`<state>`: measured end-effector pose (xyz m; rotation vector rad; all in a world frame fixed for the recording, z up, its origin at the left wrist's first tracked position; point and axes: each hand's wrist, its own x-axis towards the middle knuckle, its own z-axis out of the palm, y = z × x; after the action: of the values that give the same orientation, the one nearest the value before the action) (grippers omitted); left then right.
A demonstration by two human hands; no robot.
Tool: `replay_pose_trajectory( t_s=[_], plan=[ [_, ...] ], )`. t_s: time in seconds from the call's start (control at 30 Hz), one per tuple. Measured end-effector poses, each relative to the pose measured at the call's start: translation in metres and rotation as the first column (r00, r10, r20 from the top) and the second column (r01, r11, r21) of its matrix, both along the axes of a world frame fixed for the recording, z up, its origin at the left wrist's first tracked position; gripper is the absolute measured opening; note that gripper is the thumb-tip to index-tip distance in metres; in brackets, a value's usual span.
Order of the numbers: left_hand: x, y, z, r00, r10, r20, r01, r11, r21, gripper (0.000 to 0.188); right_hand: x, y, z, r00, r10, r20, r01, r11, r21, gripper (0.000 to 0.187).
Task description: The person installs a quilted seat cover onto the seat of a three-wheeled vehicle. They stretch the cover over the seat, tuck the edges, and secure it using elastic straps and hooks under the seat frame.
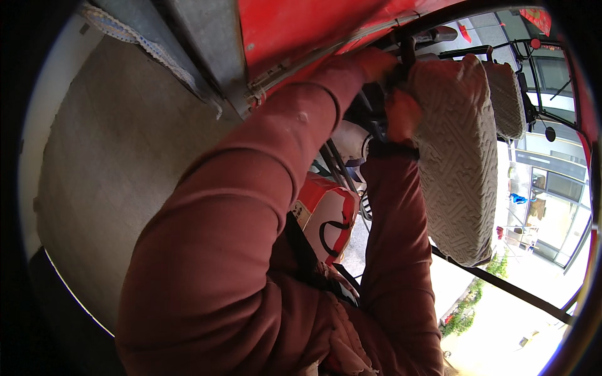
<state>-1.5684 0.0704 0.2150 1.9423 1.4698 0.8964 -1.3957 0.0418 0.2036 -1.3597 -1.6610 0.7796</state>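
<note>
My left hand [376, 65] reaches up beside the red panel, its fingers partly hidden against a dark part. Close by on the right, my right hand [402, 116] is curled at the same dark fittings. What either hand grips is too dark to make out. Right next to my right hand stands a long seat cushion [454, 156] in a beige-grey quilted cover. A black bar with a rounded grip-like end [439, 34] lies above the hands. Both of my forearms wear dusty-red sleeves.
A red and white bag [329, 219] with a black handle sits between my arms, below black tubes [338, 163]. A second quilted cushion [505, 100] stands farther right. The red panel [295, 31] and a grey metal post [210, 47] are upper left. Buildings and plants [464, 310] show outside.
</note>
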Motion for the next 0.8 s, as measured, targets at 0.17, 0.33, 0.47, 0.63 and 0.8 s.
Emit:
replay_pose_trajectory(
  t_s=[0.17,0.33,0.47,0.63,0.8],
  plan=[
    [-0.009,-0.006,0.019,0.972,-0.011,-0.233,-0.001,0.999,-0.055,0.036,0.010,-0.013,0.029,0.999,-0.008,-0.054,-0.005,0.970,-0.242,0.025],
    [0.002,-0.024,0.015,0.975,-0.026,-0.219,0.019,0.999,-0.033,0.039,0.010,-0.013,0.050,0.998,0.068,0.012,-0.059,0.924,-0.377,0.029],
    [0.011,-0.022,-0.004,0.979,0.073,0.192,-0.072,0.997,-0.013,0.036,0.012,-0.021,0.054,0.995,0.092,-0.028,-0.096,0.901,-0.423,0.032],
    [0.020,-0.026,-0.030,0.910,0.139,0.391,-0.171,0.984,0.050,0.030,0.024,-0.029,0.055,0.985,0.142,0.098,-0.101,0.936,-0.338,0.033],
    [0.033,-0.035,-0.034,0.835,0.042,0.549,0.085,0.975,-0.205,0.034,0.035,-0.020,0.070,0.830,0.279,0.483,-0.191,0.956,-0.224,0.028]
  ],
)
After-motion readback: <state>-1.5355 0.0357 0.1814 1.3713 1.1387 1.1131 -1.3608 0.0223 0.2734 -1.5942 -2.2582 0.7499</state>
